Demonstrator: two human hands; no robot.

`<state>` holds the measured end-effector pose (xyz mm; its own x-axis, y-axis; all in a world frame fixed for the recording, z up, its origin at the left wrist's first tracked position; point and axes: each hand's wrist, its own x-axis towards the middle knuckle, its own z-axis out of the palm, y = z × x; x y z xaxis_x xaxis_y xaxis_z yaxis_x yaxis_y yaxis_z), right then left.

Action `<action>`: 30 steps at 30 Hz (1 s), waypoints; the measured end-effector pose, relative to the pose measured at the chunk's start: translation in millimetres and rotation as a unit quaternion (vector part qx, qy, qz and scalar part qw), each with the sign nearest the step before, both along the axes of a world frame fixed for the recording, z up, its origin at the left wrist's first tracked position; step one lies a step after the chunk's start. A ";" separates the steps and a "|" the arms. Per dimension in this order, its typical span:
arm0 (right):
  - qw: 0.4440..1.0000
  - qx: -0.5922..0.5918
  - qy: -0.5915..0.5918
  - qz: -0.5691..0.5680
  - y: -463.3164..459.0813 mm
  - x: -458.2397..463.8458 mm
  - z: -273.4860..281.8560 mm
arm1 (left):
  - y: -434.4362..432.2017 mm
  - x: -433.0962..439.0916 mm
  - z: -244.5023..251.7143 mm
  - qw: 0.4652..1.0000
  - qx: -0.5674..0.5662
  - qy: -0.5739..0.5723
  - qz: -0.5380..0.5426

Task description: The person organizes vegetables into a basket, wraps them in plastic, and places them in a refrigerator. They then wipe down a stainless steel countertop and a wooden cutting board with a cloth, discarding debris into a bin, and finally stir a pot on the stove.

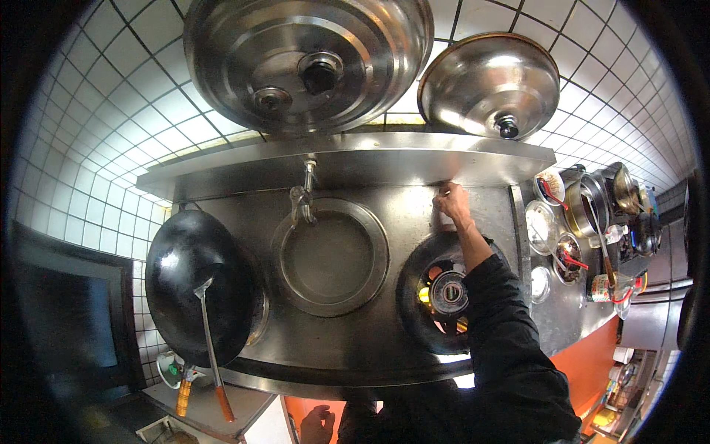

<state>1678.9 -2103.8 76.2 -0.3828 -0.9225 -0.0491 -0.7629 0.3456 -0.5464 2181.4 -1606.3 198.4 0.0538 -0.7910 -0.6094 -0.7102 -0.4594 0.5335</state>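
My right hand (454, 203) reaches to the foot of the steel back panel (344, 169), fingers curled close to it. Whatever those fingers may hold is hidden. Below that forearm sits a black wok burner (413, 322), glowing yellow and orange around its round metal centre (450, 292); the sleeve covers part of its right side. At the bottom edge, in front of the stove, my left hand (318, 425) hangs low with no object visible in it. A round steel basin (327, 255) is set into the steel stove top (333, 338), under a metal tap (303, 197).
A black wok (191, 288) stands at the left, a long-handled spatula (209, 333) lying across it. Two large steel lids (355, 105) lean above the panel. Bowls, a steel pot (579, 213) and a plastic jug (604, 288) crowd the right-hand counter (566, 316).
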 end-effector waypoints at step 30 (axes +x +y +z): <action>0.914 0.054 0.017 0.402 -50.2 167.7 36.2 | 22.0 0.7 6.5 1.000 -0.020 -0.016 0.013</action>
<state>1846.6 -2154.0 112.4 0.4131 -0.8969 -0.1578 -0.8101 -0.2828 -0.5136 2182.1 -1584.3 204.9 0.0930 -0.8125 -0.5754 -0.7158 -0.4563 0.5286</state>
